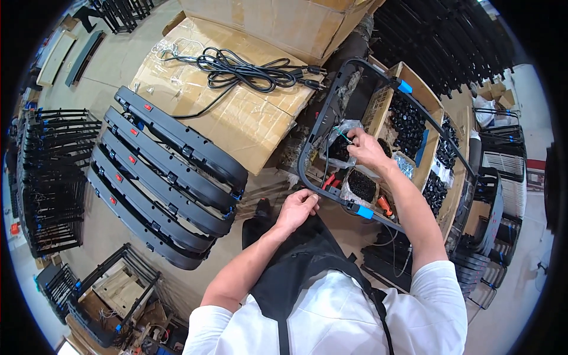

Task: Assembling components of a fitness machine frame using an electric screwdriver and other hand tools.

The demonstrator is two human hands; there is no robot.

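Note:
A black tubular frame (307, 142) with blue clips lies in front of me, over trays of small parts. My right hand (368, 151) reaches inside the frame, its fingers pinched on a thin green wire (344, 134). Under those fingertips sits a clear plastic bag (338, 155) of dark parts. My left hand (299, 210) is closed by the frame's near-left corner, thumb against the bent fingers. Whatever it pinches is too small or hidden to make out. A black cable (327, 157) runs inside the frame near that corner.
Coiled black power cords (248, 70) with plugs lie on a cardboard box (236, 127). Several curved black housings (171, 157) with red switches stand at left. Wooden trays (435, 133) hold black caps and screws; an orange-handled tool (385, 206) lies beside a box of tiny screws (360, 186).

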